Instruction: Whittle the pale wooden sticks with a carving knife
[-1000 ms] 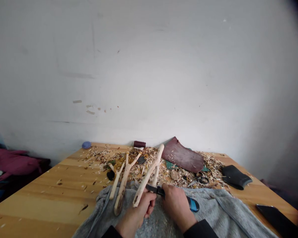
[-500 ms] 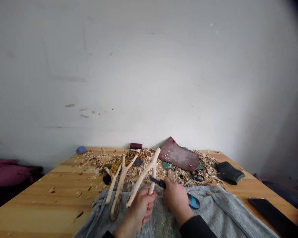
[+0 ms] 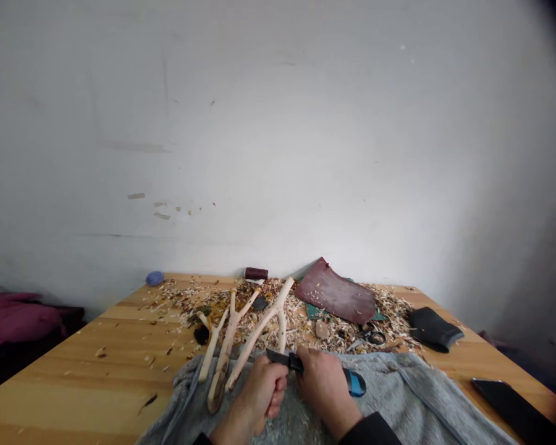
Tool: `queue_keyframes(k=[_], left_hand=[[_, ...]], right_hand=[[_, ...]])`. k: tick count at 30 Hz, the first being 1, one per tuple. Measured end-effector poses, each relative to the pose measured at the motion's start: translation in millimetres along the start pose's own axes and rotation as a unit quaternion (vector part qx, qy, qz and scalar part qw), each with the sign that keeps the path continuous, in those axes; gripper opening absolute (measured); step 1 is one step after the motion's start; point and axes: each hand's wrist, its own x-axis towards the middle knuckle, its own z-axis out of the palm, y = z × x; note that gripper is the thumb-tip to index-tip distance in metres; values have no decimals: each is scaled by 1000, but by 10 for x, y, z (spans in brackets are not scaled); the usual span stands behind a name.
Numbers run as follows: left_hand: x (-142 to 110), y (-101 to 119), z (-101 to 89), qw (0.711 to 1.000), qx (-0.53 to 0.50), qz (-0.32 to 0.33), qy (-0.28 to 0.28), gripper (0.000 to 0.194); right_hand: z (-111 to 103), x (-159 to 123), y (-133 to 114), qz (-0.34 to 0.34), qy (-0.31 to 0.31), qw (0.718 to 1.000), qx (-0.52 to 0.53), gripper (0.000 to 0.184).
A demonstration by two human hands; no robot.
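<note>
My left hand [image 3: 265, 390] is closed around one prong of a pale, peeled forked branch [image 3: 262, 330], whose other ends point away from me and down to the left. In my right hand [image 3: 323, 378] is a utility knife [image 3: 356, 383] with a black and blue handle. Its dark blade lies across the prong just above my left fist. To the left rest two more peeled forked branches, a larger one [image 3: 227, 346] and a smaller one [image 3: 210, 353], on the near edge of a grey cloth [image 3: 389, 389].
Wood shavings [image 3: 185, 303] cover the table's back half. Among them are maroon leather [image 3: 340, 293], scissors [image 3: 369, 337] and a thread spool [image 3: 256, 274]. A black piece [image 3: 433, 329] and a phone [image 3: 509, 398] lie right; blue string [image 3: 154, 278] sits back left. A wall stands behind.
My right hand has moved left and down, bringing the knife blade from beside the prong to close above my left hand. The forked branch has tilted slightly to the left.
</note>
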Motion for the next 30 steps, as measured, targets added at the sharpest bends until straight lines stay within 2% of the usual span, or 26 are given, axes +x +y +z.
queue_keyframes(k=[6, 10, 20, 22, 24, 26, 28, 30], left_hand=[[22, -25, 19, 1000, 26, 8, 7, 24], [13, -43, 49, 999, 43, 2, 7, 26], [-21, 14, 68, 999, 37, -10, 5, 25], [-23, 15, 46, 1000, 15, -9, -5, 15], [-28, 10, 20, 1000, -10, -7, -19, 6], [-33, 5, 2, 1000, -20, -2, -23, 8], [-35, 1, 0, 1000, -10, 1, -18, 8], [-30, -3, 12, 1000, 2, 4, -14, 8]], right_hand=[[-28, -4, -8, 7, -9, 1000, 1, 21], [-28, -12, -14, 6, -11, 1000, -4, 26], [43, 61, 23, 17, 19, 1000, -12, 28], [27, 117, 151, 37, 27, 999, -13, 28], [-10, 169, 323, 104, 30, 994, -19, 29], [-49, 194, 456, 152, 36, 987, -29, 27], [-70, 180, 473, 133, 40, 990, -32, 25], [-64, 137, 366, 81, 36, 996, -20, 22]])
